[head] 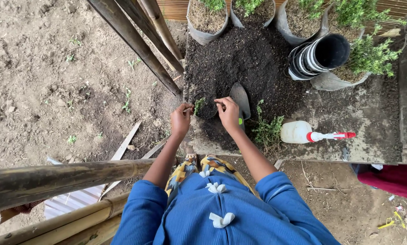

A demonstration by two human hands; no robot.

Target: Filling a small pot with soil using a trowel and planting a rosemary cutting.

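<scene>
**Dark soil, a seedling going into a small pot**

Bare earth and bamboo poles (135, 41) lie left of the bench (375, 113). The left hand (181, 119) pinches at the rim of the pot (205, 105); the right hand (228, 113), fingers pressed together, steadies the seedling (198, 105) inside. Planting looks midway; firming soil around the stem seems to call for gentle pressure. Rightward: trowel (240, 100), loose sprigs (268, 129), spray bottle (305, 133), stacked pots (316, 56), bagged plants (371, 54).

Seedling (198, 105) details too small (fingers (221, 104) hide pot (206, 105) rim).
</scene>
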